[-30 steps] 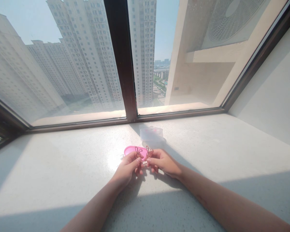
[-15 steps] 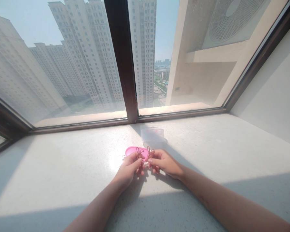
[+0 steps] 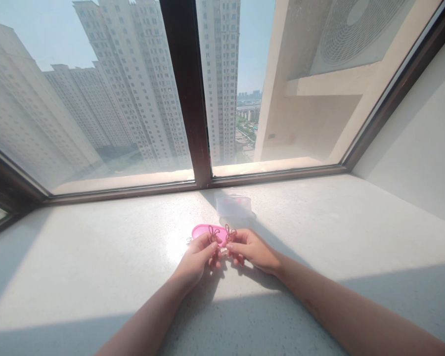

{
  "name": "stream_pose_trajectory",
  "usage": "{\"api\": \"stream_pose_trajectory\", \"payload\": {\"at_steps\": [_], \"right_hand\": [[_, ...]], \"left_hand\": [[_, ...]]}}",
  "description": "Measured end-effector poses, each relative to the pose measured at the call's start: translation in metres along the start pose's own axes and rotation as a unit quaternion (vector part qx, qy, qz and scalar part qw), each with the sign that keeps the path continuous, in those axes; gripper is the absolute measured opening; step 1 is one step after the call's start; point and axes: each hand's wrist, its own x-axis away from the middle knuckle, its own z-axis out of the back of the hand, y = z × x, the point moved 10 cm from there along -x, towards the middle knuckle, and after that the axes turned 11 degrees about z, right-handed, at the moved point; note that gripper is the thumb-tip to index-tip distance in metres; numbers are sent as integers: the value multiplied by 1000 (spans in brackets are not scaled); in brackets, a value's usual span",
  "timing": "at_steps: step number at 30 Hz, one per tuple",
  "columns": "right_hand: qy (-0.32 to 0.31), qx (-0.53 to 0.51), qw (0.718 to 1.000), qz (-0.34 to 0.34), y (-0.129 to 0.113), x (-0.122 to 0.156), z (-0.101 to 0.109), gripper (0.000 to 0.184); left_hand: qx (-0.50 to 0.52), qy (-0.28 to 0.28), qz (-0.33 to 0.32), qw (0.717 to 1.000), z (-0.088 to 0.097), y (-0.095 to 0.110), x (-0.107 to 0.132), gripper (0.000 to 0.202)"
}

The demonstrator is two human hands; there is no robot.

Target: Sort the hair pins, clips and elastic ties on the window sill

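Near the middle of the sill, my left hand [image 3: 200, 253] pinches a brown looped cord [image 3: 214, 232], its loops standing up above the fingertips. My right hand [image 3: 252, 249] is closed on a similar brown looped cord [image 3: 229, 231], close beside the first. Whether the two cords are joined below is hidden by my fingers. Something small and pale shows between the hands, too small to name. Just behind my fingers lies a pink oval tray [image 3: 200, 229], partly covered by the left hand.
A clear plastic box [image 3: 234, 206] with some pink in it stands behind the tray. Something small and shiny [image 3: 189, 240] lies by the tray's left end. Dark window frames [image 3: 202, 168] border the pale speckled sill [image 3: 104, 267], and a white wall [image 3: 415, 143] rises at right.
Almost nothing differs. Both hands keep hold of the cords, and the small pale thing between them shows slightly less than before.
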Motion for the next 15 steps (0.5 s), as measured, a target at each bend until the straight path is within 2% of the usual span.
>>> {"api": "stream_pose_trajectory", "payload": {"at_steps": [15], "right_hand": [[-3,5,1000,1,0,1,1,23]], "left_hand": [[8,8,9,1000,0,0,1,18]]}}
